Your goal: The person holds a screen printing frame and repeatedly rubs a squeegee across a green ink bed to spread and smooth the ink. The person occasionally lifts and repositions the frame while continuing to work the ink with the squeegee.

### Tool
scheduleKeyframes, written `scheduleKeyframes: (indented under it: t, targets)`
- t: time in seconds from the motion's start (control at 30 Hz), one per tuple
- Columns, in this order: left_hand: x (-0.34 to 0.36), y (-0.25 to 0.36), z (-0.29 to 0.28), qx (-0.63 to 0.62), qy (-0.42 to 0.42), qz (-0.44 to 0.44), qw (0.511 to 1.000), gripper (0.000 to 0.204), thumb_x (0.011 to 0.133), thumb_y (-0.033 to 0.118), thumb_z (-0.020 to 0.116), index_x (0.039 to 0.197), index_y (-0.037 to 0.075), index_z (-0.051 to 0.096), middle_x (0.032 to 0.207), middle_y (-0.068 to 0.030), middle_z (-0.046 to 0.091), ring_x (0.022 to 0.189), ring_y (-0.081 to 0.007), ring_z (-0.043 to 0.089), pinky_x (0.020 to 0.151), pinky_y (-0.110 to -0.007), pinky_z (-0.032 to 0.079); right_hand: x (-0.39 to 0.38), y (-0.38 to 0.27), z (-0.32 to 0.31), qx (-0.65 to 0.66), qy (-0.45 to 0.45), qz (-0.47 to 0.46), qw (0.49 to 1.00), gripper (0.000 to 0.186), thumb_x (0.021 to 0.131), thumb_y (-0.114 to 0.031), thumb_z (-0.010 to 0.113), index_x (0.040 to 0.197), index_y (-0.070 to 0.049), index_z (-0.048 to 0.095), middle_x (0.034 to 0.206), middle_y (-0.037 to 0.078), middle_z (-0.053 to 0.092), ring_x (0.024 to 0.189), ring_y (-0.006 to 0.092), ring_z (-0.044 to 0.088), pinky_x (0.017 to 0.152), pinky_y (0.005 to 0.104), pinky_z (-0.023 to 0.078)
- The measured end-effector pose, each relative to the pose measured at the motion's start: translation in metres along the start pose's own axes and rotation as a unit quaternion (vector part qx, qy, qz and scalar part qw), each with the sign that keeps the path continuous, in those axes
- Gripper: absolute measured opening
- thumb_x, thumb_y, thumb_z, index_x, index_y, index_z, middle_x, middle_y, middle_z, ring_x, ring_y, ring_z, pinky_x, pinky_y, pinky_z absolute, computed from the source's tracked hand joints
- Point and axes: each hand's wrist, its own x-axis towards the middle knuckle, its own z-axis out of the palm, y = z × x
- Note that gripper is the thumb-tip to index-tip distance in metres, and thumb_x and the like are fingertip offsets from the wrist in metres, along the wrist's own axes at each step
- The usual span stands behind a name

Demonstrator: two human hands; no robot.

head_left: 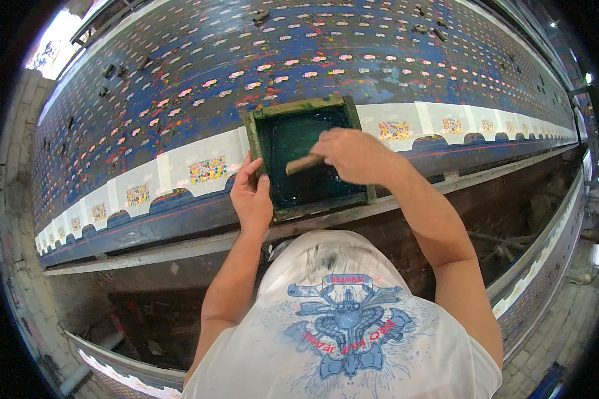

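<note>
A screen-printing frame (253, 138) with wooden sides and a dark green mesh lies on the long table in front of me, over the row of white fabric pieces. My left hand (251, 199) grips the frame's left side, fingers at its outer edge and thumb near the inner one. Over the mesh, my right hand (354, 157) is closed round a squeegee (304, 164) with a wooden edge, held at a slant. Its lower edge is hard to make out against the dark mesh. A white fabric piece (236, 143) with a multicoloured print sits just left of the frame.
More printed white pieces (409, 113) run along the table's near side in both directions. Small dark lumps (263, 16) lie on the colour-stained tabletop (299, 73). A rail (419, 189) borders its near edge. Another long table (536, 279) stands behind me to the right.
</note>
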Motion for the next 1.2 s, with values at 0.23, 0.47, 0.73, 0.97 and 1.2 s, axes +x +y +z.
scheduleKeyframes:
  t: [0.23, 0.47, 0.73, 0.97, 1.2]
  targets:
    - [0.014, 0.010, -0.007, -0.003, -0.028, -0.047, 0.998, 0.053, 0.096, -0.016, 0.069, 0.148, -0.002, 0.067, 0.172, -0.0229, 0.053, 0.150, -0.0271, 0.060, 0.127, -0.040, 0.046, 0.050, 0.022, -0.002, -0.021, 0.099, 0.080, 0.992, 0.034, 0.095, 0.001, 0.071, 0.127, -0.003, 0.080, 0.121, 0.019, 0.078, 0.118, 0.0420, 0.073, 0.105, 0.0511, 0.058]
    - [0.012, 0.007, -0.009, 0.023, -0.024, -0.017, 0.999, 0.054, 0.095, -0.016, 0.070, 0.147, -0.002, 0.066, 0.170, -0.0218, 0.055, 0.149, -0.0267, 0.060, 0.127, -0.040, 0.047, 0.018, -0.005, 0.032, -0.066, 0.105, 0.061, 0.990, 0.047, 0.089, 0.005, 0.069, 0.132, -0.009, 0.080, 0.121, 0.014, 0.077, 0.115, 0.0381, 0.071, 0.104, 0.0485, 0.056]
    - [0.012, 0.002, -0.009, -0.007, -0.034, -0.013, 0.999, 0.057, 0.096, -0.016, 0.069, 0.151, -0.003, 0.064, 0.171, -0.0219, 0.053, 0.154, -0.0287, 0.056, 0.129, -0.041, 0.044, -0.038, -0.068, 0.061, -0.044, 0.144, 0.054, 0.987, 0.045, 0.087, 0.001, 0.068, 0.129, -0.010, 0.080, 0.122, 0.012, 0.076, 0.112, 0.0345, 0.069, 0.099, 0.0475, 0.055]
    - [0.002, 0.000, 0.002, 0.066, -0.018, 0.039, 0.997, 0.060, 0.095, -0.013, 0.070, 0.154, -0.002, 0.063, 0.173, -0.0253, 0.050, 0.160, -0.0327, 0.051, 0.132, -0.042, 0.040, -0.068, -0.082, 0.072, -0.002, 0.115, 0.064, 0.991, 0.044, 0.091, -0.013, 0.079, 0.134, -0.011, 0.079, 0.131, 0.013, 0.074, 0.126, 0.0374, 0.066, 0.110, 0.0519, 0.053]
    - [-0.008, 0.006, 0.001, 0.103, -0.008, 0.049, 0.993, 0.062, 0.081, -0.018, 0.065, 0.141, -0.006, 0.073, 0.177, -0.0295, 0.047, 0.162, -0.0337, 0.050, 0.131, -0.043, 0.042, -0.114, -0.063, 0.079, 0.084, 0.300, 0.142, 0.940, 0.044, 0.094, -0.022, 0.089, 0.134, -0.009, 0.079, 0.148, 0.016, 0.070, 0.145, 0.0431, 0.058, 0.121, 0.0557, 0.047]
